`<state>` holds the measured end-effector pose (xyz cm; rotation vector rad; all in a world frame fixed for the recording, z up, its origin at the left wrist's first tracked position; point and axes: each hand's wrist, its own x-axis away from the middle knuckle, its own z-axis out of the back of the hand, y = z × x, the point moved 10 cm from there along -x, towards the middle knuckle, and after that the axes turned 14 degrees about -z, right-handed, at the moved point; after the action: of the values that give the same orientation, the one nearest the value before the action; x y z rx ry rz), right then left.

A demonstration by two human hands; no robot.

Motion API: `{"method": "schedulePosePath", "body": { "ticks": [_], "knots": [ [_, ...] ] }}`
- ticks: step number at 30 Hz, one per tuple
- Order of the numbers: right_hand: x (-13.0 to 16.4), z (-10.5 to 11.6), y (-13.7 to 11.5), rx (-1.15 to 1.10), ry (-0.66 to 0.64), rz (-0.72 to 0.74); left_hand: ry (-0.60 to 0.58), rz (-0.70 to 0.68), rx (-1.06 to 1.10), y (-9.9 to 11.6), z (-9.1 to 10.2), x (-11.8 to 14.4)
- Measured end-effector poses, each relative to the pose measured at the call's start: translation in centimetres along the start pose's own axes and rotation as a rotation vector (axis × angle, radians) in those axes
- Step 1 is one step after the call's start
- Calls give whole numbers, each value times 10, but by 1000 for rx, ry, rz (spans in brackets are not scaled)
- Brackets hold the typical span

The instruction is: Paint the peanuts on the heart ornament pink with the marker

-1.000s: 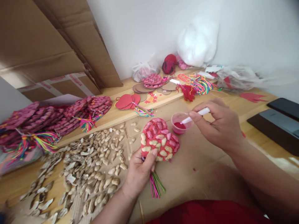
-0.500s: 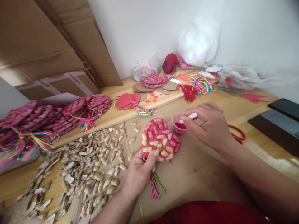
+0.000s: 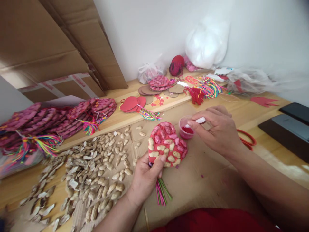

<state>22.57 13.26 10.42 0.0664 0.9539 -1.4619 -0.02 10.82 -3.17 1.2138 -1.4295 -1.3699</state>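
Observation:
My left hand [image 3: 151, 174] grips a round red disc [image 3: 159, 131] by its lower edge, thumb on top. Peanut shells cover the disc; those along the top and right are painted pink, while the lower ones keep their natural tan. A pink and green tassel [image 3: 163, 192] hangs below that hand. Pinched in the fingers of my right hand [image 3: 216, 130] is a white-handled paintbrush [image 3: 200, 120]. Its tip reaches into a small clear plastic cup [image 3: 182, 122] of red-pink paint, just right of the disc; the bristles are hard to make out.
Loose peanut shells [image 3: 96, 180] spread over cardboard at the left. Behind them lie stacked pink shell discs [image 3: 50, 117] with colourful tassels. Plain red discs [image 3: 131, 104], yarn [image 3: 177, 64] and tassel strings [image 3: 210, 87] sit farther back. Orange-handled scissors [image 3: 247, 139] and a phone [image 3: 295, 112] are at right.
The whole view has shifted slightly. Both hands keep their holds, and the brush tip stays in the paint cup with hardly any movement.

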Motion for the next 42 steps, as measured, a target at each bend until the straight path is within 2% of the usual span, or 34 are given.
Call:
{"method": "schedulePosePath", "body": {
  "ticks": [7, 12, 15, 18, 21, 23, 32, 42],
  "knots": [
    [0, -3, -2, -51, -51, 11, -3, -11, 8, 1, -1, 0],
    [-1, 28, 6, -120, 109, -67, 0, 13, 94, 0, -2, -1],
    [1, 46, 4, -300, 173, -129, -4, 19, 136, -1, -3, -1],
    [6, 47, -12, -509, 90, -112, -34, 8, 126, -2, -4, 0],
    [14, 37, -37, -575, -72, -17, -65, -28, 90, 0, -5, 1],
    [18, 33, -46, -579, -122, 21, -90, -57, 48, 4, -6, 0],
    [19, 26, -50, -501, -156, 79, -110, -101, -3, 14, -8, -1],
    [19, 32, -48, -454, -132, 83, -85, -40, 56, 5, -7, 1]
  ]
}}
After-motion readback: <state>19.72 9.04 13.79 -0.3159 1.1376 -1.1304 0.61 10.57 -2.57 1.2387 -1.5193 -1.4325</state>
